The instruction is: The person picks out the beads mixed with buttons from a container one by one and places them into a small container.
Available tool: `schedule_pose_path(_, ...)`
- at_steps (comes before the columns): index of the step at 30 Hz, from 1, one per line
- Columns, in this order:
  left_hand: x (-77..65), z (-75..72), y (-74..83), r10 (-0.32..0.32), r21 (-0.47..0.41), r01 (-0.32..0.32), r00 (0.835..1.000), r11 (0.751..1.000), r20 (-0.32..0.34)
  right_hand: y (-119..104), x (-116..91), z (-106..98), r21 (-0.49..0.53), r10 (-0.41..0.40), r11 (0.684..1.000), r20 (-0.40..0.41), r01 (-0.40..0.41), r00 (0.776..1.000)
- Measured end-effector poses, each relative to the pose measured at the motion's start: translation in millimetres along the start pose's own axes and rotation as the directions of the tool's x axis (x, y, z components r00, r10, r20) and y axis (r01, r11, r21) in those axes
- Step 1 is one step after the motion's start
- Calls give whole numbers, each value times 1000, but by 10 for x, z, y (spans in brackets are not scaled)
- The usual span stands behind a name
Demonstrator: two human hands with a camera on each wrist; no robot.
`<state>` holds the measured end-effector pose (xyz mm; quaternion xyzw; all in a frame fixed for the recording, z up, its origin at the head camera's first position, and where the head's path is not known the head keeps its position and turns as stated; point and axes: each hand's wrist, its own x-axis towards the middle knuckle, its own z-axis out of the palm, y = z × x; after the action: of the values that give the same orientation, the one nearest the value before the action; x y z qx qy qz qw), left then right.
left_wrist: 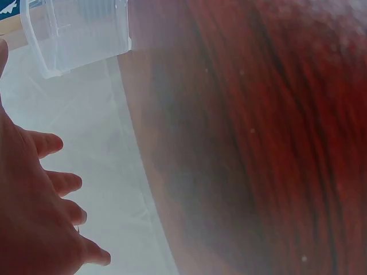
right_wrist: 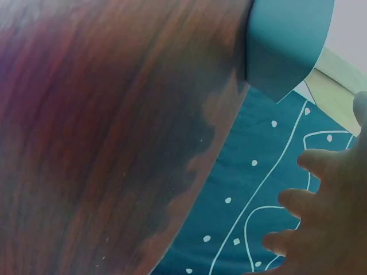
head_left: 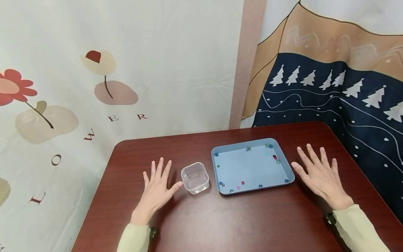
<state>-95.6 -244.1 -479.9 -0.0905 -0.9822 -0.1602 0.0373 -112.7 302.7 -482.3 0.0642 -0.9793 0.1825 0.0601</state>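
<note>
The table (head_left: 239,224) has a dark red-brown wood-grain top with rounded corners. Directly on it stand a clear plastic cup (head_left: 195,177) and, just to its right, a blue tray (head_left: 252,167). The left hand (head_left: 156,192) and right hand (head_left: 321,176) rest flat on the surface, outside these two items.

A dark reddish-brown wooden counter (head_left: 239,224) with rounded corners stands against hanging cloths. On the left hangs a cream cloth (head_left: 163,63) printed with a red flower (head_left: 14,87), beige petal shapes and scattered red letters. On the right hangs a cloth with tan mountains (head_left: 330,38) above a navy band of white trees (head_left: 315,78). The light is soft and even.
</note>
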Motion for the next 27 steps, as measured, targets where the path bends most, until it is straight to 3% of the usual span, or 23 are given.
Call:
schedule_pose_path(16,-3,6,55,15,-13,-15,1000,1000,-12,-165,2,47,-17,-59,998,-32,58,998)
schedule_pose_path(27,21,63,173,86,-114,-97,991,989,-103,-466,27,112,2,-127,992,-54,127,990)
